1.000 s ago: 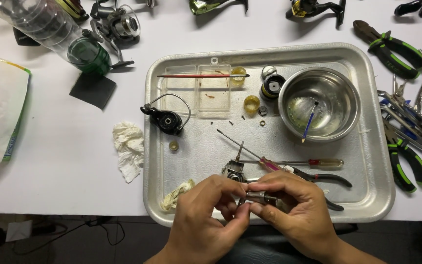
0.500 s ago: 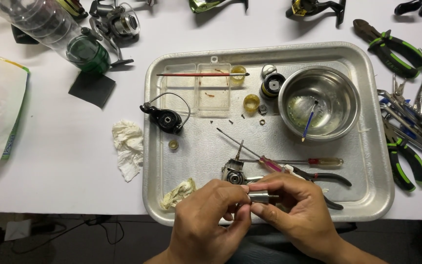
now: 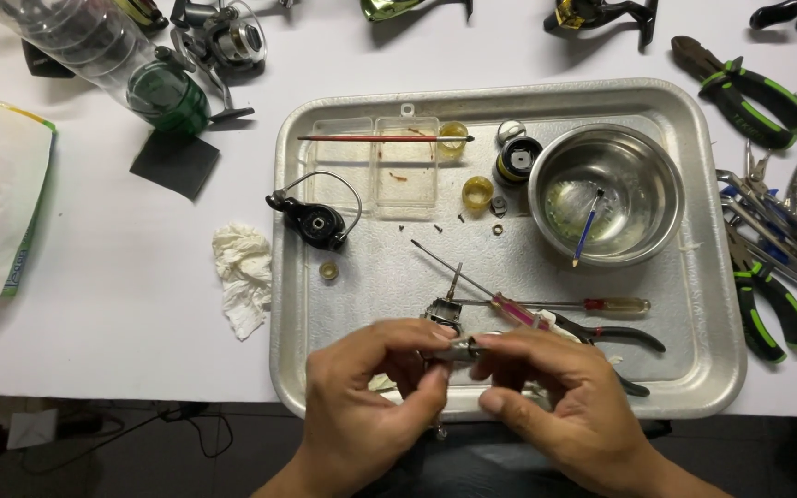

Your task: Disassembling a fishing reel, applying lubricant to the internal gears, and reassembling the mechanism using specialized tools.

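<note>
Mostly hidden: small metal part (image 3: 461,349) between both hands' fingertips.

Steel bowl (image 3: 643,157) on metal tray (image 3: 712,277), crumpled tissue (image 3: 243,275), green-handled pliers (image 3: 740,88), plastic bottle (image 3: 103,57)

Both hands low centre, fingertips meeting. Left hand (image 3: 375,406) w/ thumb and forefinger pinched; right hand (image 3: 565,406) fingers (image 3: 509,346) curled, palm facing in.

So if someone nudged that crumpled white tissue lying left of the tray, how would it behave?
The crumpled white tissue looks thin and wrinkled, so it would probably feel floppy and very light. Lying loose on the white table, it would likely slide or bunch up rather than roll. It probably tears easily.
</note>
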